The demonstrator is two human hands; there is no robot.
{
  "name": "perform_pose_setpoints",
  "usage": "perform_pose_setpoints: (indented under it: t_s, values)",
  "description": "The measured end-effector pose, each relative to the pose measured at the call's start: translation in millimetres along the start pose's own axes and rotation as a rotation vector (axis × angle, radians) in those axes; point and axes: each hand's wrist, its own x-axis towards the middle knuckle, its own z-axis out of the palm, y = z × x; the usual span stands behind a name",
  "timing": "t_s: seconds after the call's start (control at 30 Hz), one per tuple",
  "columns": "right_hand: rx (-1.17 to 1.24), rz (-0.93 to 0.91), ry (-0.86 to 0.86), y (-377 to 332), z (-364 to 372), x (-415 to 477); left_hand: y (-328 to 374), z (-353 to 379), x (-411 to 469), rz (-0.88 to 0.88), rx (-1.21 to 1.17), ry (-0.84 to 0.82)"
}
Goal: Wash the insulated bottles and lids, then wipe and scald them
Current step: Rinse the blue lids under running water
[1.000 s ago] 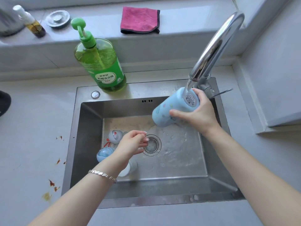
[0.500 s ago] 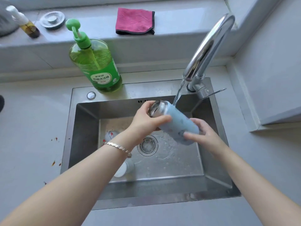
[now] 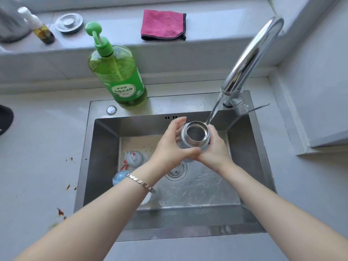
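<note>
Curled round the bottle (image 3: 195,135): left grip (image 3: 169,147), right grip (image 3: 215,149). It's upright, mouth up, over mid sink (image 3: 105,166). The stream (image 3: 212,113) from tap (image 3: 250,59) clips far-right rim; best centre mouth under it. Spare lids (image 3: 133,156) lie left.

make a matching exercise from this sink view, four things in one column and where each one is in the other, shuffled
Things
1. pink cloth
2. green soap bottle
3. insulated bottle
4. grey lid

Places
a. lying on the floor of the sink
b. gripped by the left hand and right hand at the stream from the tap
c. flat on the ledge behind the sink
d. standing upright at the sink's back edge

Pairs: 1-c, 2-d, 3-b, 4-a
</note>
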Motion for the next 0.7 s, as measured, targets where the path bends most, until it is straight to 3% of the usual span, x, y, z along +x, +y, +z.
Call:
perform_pose_setpoints:
  t_s: [0.2, 0.53, 0.7]
  values:
    - [-0.035, 0.007, 0.146, 12.1, -15.2, 7.2, -17.4, -24.6, -11.4, -0.081, 0.060, 0.044]
    - [-0.149, -0.068, 0.092, 12.0, -15.9, -2.4, -51.9, -45.6, -46.9, -0.233, 0.136, 0.029]
    - [-0.058, -0.050, 0.211, 7.0, -25.0, 0.6, -54.3, -58.5, -60.2, -0.247, 0.114, 0.091]
